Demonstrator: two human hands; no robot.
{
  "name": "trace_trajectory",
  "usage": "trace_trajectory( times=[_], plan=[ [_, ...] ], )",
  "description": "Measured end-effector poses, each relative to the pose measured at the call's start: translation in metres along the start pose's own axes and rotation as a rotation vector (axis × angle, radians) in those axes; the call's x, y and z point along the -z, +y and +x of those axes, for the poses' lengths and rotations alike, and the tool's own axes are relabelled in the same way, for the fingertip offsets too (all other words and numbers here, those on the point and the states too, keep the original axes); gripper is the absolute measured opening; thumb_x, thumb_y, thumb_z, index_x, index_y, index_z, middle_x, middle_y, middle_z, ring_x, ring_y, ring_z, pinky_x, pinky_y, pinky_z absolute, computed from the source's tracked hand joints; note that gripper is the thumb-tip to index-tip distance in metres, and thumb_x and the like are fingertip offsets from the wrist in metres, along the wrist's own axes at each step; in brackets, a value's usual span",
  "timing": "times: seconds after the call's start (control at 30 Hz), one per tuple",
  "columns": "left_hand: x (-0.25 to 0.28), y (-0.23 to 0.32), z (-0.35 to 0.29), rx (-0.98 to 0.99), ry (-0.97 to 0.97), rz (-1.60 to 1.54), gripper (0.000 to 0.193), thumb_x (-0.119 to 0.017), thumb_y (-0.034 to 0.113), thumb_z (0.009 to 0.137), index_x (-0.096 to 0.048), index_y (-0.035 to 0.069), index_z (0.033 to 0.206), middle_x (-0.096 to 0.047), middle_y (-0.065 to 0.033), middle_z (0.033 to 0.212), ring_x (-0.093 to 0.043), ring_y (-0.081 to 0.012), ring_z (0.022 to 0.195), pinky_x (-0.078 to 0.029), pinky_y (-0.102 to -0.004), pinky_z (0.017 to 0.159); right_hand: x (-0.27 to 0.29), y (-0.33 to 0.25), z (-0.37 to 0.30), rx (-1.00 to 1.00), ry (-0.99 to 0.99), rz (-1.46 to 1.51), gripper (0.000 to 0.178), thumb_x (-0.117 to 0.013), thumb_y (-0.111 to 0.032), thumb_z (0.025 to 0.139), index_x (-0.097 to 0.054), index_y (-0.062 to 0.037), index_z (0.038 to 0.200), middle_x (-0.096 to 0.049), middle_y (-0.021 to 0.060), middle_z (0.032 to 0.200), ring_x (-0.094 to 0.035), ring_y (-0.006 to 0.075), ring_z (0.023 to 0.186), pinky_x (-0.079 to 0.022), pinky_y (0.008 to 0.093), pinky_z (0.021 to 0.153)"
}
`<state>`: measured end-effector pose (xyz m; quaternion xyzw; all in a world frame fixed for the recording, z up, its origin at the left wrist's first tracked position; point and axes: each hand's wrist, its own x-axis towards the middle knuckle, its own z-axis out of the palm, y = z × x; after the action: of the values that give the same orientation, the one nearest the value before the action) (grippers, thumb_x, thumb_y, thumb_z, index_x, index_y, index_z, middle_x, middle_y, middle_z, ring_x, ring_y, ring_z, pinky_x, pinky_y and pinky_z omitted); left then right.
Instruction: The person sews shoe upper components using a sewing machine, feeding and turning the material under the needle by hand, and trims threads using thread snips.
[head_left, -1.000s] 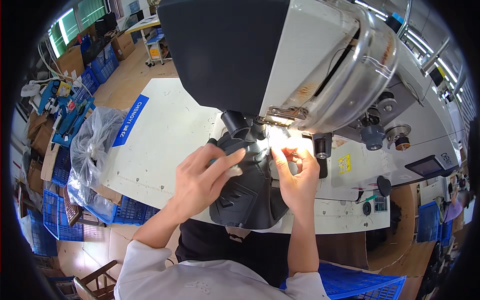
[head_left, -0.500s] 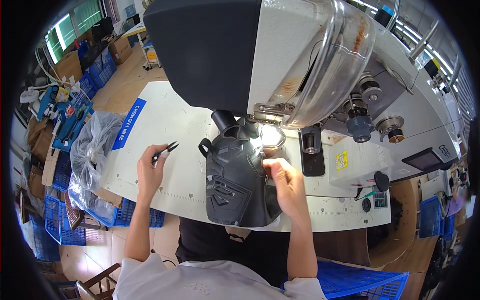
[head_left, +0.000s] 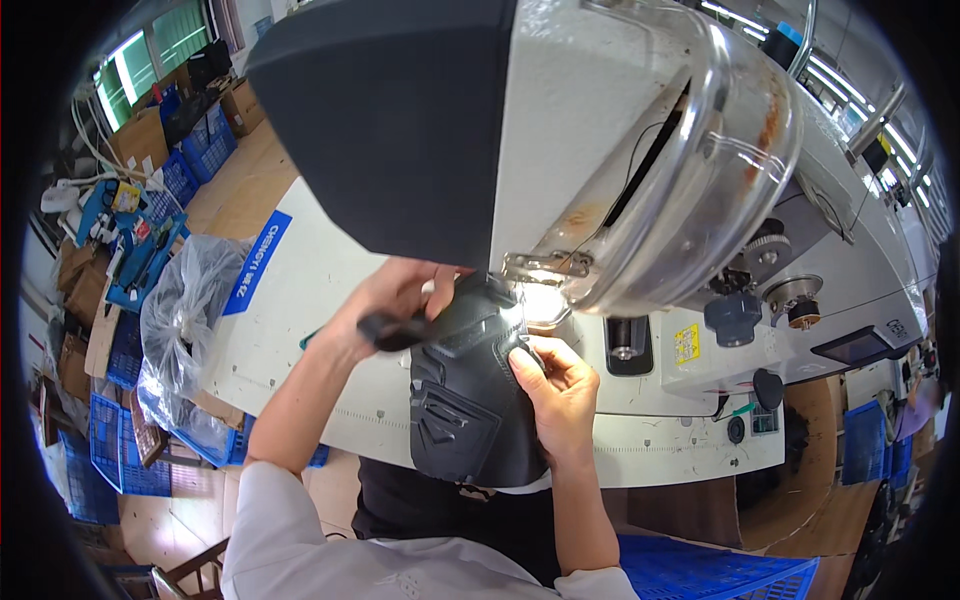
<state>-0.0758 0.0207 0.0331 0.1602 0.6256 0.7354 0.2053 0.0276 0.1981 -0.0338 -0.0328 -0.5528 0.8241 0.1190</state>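
A black boot upper (head_left: 460, 400) with raised moulded panels lies on the white sewing machine table, its far end under the lit needle area. My right hand (head_left: 560, 395) pinches its right edge, thumb on top and fingers curled beneath. My left hand (head_left: 405, 292) is at the upper's far left end, fingers bent and partly blurred beneath the machine's dark cover. A white band (head_left: 429, 287) shows on one finger. A dark, smeared piece (head_left: 392, 331) hangs by the left wrist; I cannot tell whether it belongs to the upper or is a tool.
The sewing machine head (head_left: 400, 130) looms over the work, with a clear curved guard (head_left: 720, 170). A phone-like dark slab (head_left: 629, 362) lies right of the needle. At the left are a clear plastic bag (head_left: 190, 300) and blue crates (head_left: 120, 440); another crate (head_left: 720, 575) stands lower right.
My left hand has moved right and away from me to the upper; the black pointed tool it held no longer shows clearly. My right hand has shifted slightly nearer, its thumb now pressing the upper.
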Motion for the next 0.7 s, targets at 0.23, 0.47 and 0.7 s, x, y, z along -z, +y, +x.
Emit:
trace_trajectory(
  times=[0.23,0.47,0.7],
  plan=[
    [-0.004,0.004,-0.013,-0.128,-0.144,0.431,0.022,-0.062,0.019,0.085,-0.056,-0.002,0.086,-0.051,-0.001,0.074,-0.047,-0.0106,0.075,-0.04,-0.0279,0.086,-0.009,-0.005,-0.004,0.03,0.016,0.022,0.015,-0.064,0.0,0.085,-0.063,0.0052,0.099,-0.065,0.0042,0.091,-0.057,0.0063,0.081,-0.046,0.0201,0.077],
    [0.01,0.001,-0.008,0.042,-0.02,-0.01,0.038,-0.056,0.023,0.085,-0.058,-0.004,0.112,-0.062,-0.0111,0.106,-0.059,-0.0173,0.093,-0.046,-0.0286,0.079,-0.005,-0.003,-0.004,0.037,-0.013,-0.013,0.017,-0.065,0.001,0.084,-0.063,0.006,0.1,-0.065,0.0046,0.092,-0.057,0.0066,0.082,-0.046,0.0205,0.077],
    [0.003,-0.004,-0.007,0.036,-0.032,0.198,0.044,-0.049,0.035,0.093,-0.055,-0.002,0.115,-0.06,-0.0085,0.101,-0.057,-0.0146,0.089,-0.046,-0.0276,0.076,-0.006,-0.004,-0.004,0.058,-0.011,-0.021,0.017,-0.065,0.001,0.084,-0.064,0.0059,0.1,-0.065,0.0044,0.091,-0.058,0.0064,0.08,-0.047,0.0205,0.076]
  ],
)
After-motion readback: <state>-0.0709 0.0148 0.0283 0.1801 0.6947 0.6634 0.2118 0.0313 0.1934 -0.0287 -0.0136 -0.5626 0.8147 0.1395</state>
